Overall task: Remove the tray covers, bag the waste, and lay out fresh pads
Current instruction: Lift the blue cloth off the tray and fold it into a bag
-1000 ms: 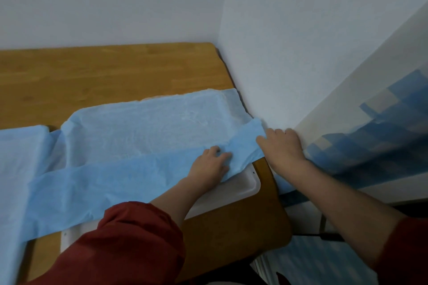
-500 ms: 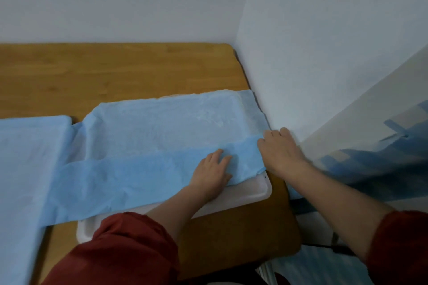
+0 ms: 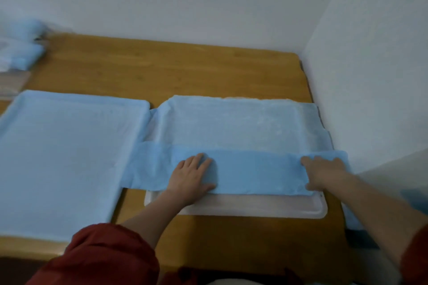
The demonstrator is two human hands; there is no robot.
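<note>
A blue pad point(image 3: 234, 122) lies over a white tray point(image 3: 254, 207) at the table's right end, its near edge folded back into a darker blue band point(image 3: 254, 173). My left hand point(image 3: 192, 178) presses flat on the band's left half with straight fingers. My right hand point(image 3: 324, 172) rests on the band's right end, blurred, fingers spread on the fabric. The tray's white front rim shows bare below the band. A second blue pad point(image 3: 64, 146) covers the neighbouring tray on the left.
The wooden table point(image 3: 173, 69) sits in a corner, with white walls behind and close on the right. A blurred bundle of blue material point(image 3: 25, 53) lies at the far left back. Bare wood runs along the back and front edges.
The view has swung left and back, so the left pad and far bundle appear. My left hand has slid left along the folded band; my right hand stays at its right end.
</note>
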